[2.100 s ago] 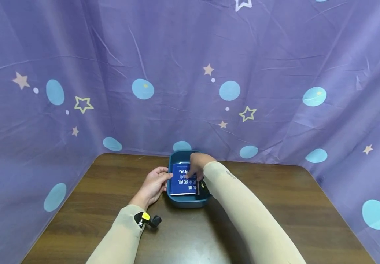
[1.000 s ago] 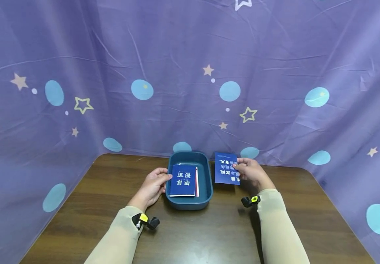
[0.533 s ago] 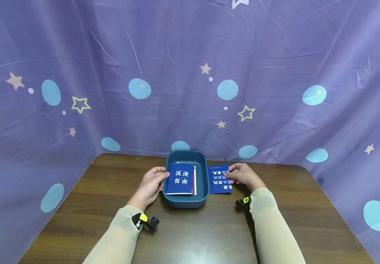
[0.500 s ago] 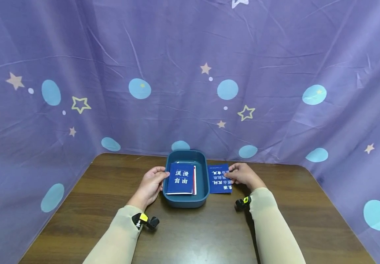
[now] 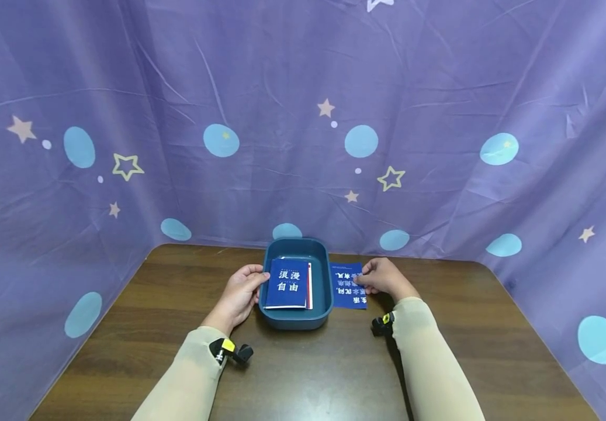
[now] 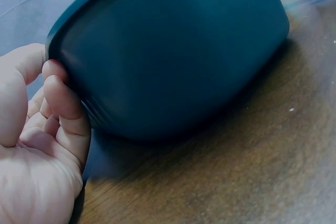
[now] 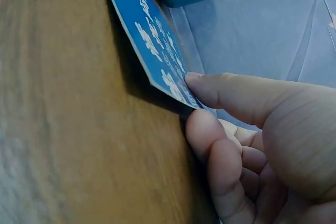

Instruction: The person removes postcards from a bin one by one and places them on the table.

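A dark teal plastic bin [image 5: 296, 323] stands near the table's back edge in the head view. My left hand [image 5: 236, 297] pinches its left rim, thumb on top and fingers curled under the lip, as the left wrist view shows. Inside the bin lies a blue booklet [image 5: 288, 297] with white characters, over other booklets with white and red edges. To the bin's right, my right hand [image 5: 387, 278] pinches the right edge of a blue card [image 5: 347, 286] with white lettering. In the right wrist view the card [image 7: 144, 30] tilts close over the table, its near edge raised.
The brown wooden table [image 5: 303, 374] carries the bin and the card. Behind it hangs a purple curtain [image 5: 292, 117] with stars and blue dots. Black wrist mounts [image 5: 231, 351] are strapped over the sleeves.
My right hand has lifted the blue card out of the bin, carried it right, and lowered it to the table beside the bin. The left hand has stayed on the rim.
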Available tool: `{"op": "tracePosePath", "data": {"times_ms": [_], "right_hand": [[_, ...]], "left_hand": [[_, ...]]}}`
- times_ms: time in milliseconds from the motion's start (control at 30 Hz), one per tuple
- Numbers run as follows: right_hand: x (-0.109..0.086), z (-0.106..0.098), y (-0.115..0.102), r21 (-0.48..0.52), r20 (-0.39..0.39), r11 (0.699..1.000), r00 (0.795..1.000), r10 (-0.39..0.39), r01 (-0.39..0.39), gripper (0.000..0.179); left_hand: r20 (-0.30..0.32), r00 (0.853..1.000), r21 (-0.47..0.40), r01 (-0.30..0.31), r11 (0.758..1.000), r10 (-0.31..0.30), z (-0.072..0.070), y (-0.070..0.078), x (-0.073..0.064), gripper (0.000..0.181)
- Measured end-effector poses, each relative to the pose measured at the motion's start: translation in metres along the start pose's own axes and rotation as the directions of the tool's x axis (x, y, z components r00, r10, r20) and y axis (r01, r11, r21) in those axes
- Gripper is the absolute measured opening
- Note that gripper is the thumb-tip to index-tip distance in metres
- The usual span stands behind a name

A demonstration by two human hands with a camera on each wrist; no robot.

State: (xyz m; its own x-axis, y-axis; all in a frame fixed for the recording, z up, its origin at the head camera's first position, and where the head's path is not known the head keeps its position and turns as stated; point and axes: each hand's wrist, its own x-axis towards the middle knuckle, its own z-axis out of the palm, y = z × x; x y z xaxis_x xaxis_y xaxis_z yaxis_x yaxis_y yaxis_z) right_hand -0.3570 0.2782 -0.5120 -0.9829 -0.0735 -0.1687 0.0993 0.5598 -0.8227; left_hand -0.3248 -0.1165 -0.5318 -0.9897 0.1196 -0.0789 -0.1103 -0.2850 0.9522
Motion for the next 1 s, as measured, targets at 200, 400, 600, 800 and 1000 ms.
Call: {"op": "tracePosePath", "data": {"times_ms": [200,400,600,800,1000], "right_hand": [[-0.002,0.0,-0.004,-0.043,-0.01,0.999,1.0,0.005,-0.006,0.033],[-0.001,0.0,-0.002,-0.03,-0.01,1.0,1.0,-0.008,0.007,0.033],[0.001,-0.002,0.001,0.021,0.009,1.0,1.0,-0.006,0.006,0.03],[-0.002,-0.004,-0.008,0.036,0.005,0.999,1.0,0.002,-0.002,0.023],[-0.014,-0.007,-0.043,0.055,0.0,0.995,0.997,-0.08,0.08,0.021]], "left_hand": [[0.013,1.0,-0.004,0.006,1.0,-0.006,0.001,0.001,0.0,0.028],[0.007,1.0,-0.005,0.006,1.0,-0.006,0.001,0.0,0.001,0.027],[0.005,1.0,-0.003,0.011,1.0,-0.011,0.0,0.002,0.0,0.028],[0.01,1.0,0.003,0.019,1.0,-0.019,-0.001,0.004,-0.001,0.032],[0.008,1.0,0.014,0.017,1.0,-0.017,-0.001,0.003,-0.001,0.033]]}}
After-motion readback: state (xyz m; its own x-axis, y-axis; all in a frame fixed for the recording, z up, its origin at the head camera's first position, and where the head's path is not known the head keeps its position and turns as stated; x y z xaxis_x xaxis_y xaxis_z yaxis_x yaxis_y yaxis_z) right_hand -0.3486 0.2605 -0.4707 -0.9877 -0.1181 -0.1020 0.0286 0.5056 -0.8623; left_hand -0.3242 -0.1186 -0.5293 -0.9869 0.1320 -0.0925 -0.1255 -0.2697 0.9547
